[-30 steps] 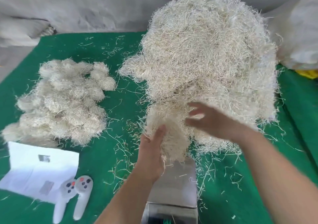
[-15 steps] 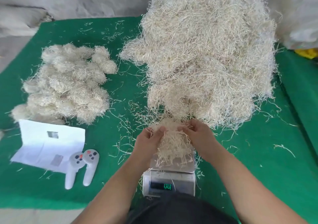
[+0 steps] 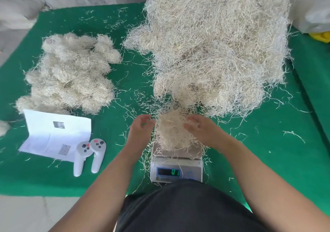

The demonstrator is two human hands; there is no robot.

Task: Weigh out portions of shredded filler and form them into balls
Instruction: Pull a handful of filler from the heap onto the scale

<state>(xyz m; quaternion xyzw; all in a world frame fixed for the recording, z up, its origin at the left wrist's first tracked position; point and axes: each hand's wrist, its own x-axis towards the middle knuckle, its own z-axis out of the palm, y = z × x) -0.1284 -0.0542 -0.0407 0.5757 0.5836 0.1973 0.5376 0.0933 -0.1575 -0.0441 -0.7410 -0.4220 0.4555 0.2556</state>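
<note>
While portion (image 3: pixel 172 131) sits on scale (image 3: pixel 176 167), L hand (image 3: pixel 141 130) & R hand (image 3: pixel 200 129) flank it, fingers apart; many balls (image 3: pixel 69 71) done, big filler pile (image 3: pixel 217 48) left

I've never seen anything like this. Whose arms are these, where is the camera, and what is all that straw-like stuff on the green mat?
There is no machine here, just a person working with bare hands. The one picture comes from a camera worn on their head, looking down, so the arms reach in from the bottom.

On the green mat lies a big loose heap of shredded filler. To its left is a pile of finished balls. Nearer the person lie a white folded paper and two white handheld controllers.

In front of the person stands a small digital scale with a lit green display. A portion of filler sits on its tray. The left hand and right hand are open either side of the portion, gripping nothing.
</note>
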